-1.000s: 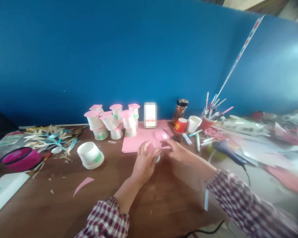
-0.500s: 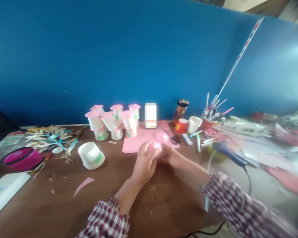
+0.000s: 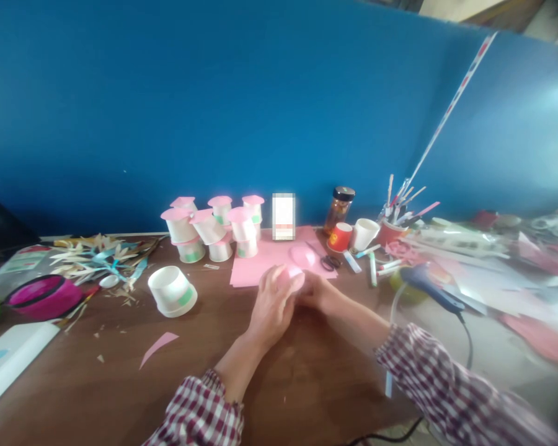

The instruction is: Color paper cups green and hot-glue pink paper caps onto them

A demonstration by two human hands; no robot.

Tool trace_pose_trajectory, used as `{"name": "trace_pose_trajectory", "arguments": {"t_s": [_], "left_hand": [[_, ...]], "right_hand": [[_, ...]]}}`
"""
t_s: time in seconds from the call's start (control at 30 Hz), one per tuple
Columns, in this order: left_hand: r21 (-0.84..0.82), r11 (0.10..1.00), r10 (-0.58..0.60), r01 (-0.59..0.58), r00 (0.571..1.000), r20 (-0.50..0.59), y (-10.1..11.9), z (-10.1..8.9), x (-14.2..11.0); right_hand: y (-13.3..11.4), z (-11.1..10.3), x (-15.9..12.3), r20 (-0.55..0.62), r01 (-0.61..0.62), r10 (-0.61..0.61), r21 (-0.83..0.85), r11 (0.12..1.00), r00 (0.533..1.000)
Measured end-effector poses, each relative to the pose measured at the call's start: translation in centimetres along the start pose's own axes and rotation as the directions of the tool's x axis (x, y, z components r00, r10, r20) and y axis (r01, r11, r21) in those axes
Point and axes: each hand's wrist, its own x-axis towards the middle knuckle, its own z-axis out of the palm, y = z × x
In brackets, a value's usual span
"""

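My left hand [image 3: 274, 303] is closed around a small piece with a rounded pink paper top [image 3: 294, 277], just above the brown table. From the other side my right hand [image 3: 314, 290] grips the same piece low down, its fingertips partly hidden. What lies under the pink top is covered by my hands. Just beyond them, a pink paper disc [image 3: 302, 255] rests on pink sheets [image 3: 251, 272], with black-handled scissors [image 3: 330, 263] beside it. To the left stands a white paper cup [image 3: 173, 291] with a green patch.
Stacked paper cups with pink tops [image 3: 209, 226] stand at the back left. A red cup [image 3: 340, 236], white cup [image 3: 365, 234] and dark-lidded jar [image 3: 340, 207] stand back right. A corded glue gun [image 3: 430, 286] lies right. A pink scrap [image 3: 159, 347] lies front left.
Both hands keep their hold on the pink-topped piece, almost unmoved. The whole view has shifted very slightly, and nothing else has visibly moved.
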Motion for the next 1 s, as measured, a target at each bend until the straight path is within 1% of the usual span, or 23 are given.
{"name": "trace_pose_trajectory", "arguments": {"t_s": [0.13,0.27,0.37,0.57,0.67,0.73,0.83,0.9,1.0], "left_hand": [[-0.023,0.999,-0.037,0.037,0.999,0.005,0.0,0.1,0.0],[-0.058,0.992,-0.113,0.113,0.994,0.002,0.1,0.1,0.0],[-0.079,0.987,-0.143,0.143,0.990,0.006,0.2,0.1,0.1],[-0.160,0.961,-0.232,0.225,0.973,-0.022,0.1,0.2,0.0],[-0.201,0.947,-0.262,0.252,0.965,-0.026,-0.1,0.2,-0.1],[-0.233,0.932,-0.291,0.277,0.956,-0.028,-0.1,0.1,-0.1],[-0.288,0.895,-0.370,0.341,0.928,-0.051,0.0,-0.2,-0.1],[-0.316,0.870,-0.420,0.379,0.905,-0.071,-0.1,-0.2,-0.1],[-0.339,0.843,-0.462,0.418,0.885,-0.056,-0.4,0.1,-0.1]], "right_hand": [[0.3,-0.1,0.0,-0.044,-0.030,0.027,-0.083,0.996,0.999],[0.1,0.0,-0.1,-0.017,-0.052,0.052,0.001,0.999,0.999],[0.2,0.1,-0.1,-0.013,-0.037,0.037,0.014,0.999,0.999],[0.5,0.2,0.1,-0.028,0.016,-0.020,-0.114,0.993,0.999],[0.3,0.4,0.1,-0.051,0.039,-0.048,-0.161,0.986,0.998],[-0.1,0.4,0.1,-0.055,0.031,-0.039,-0.144,0.989,0.998],[-0.7,0.1,0.2,-0.061,-0.003,-0.002,-0.080,0.997,0.998],[-1.0,-0.5,0.3,-0.097,-0.022,0.014,-0.075,0.997,0.995],[-1.4,-1.4,0.3,-0.218,-0.108,0.078,-0.129,0.986,0.973]]}}
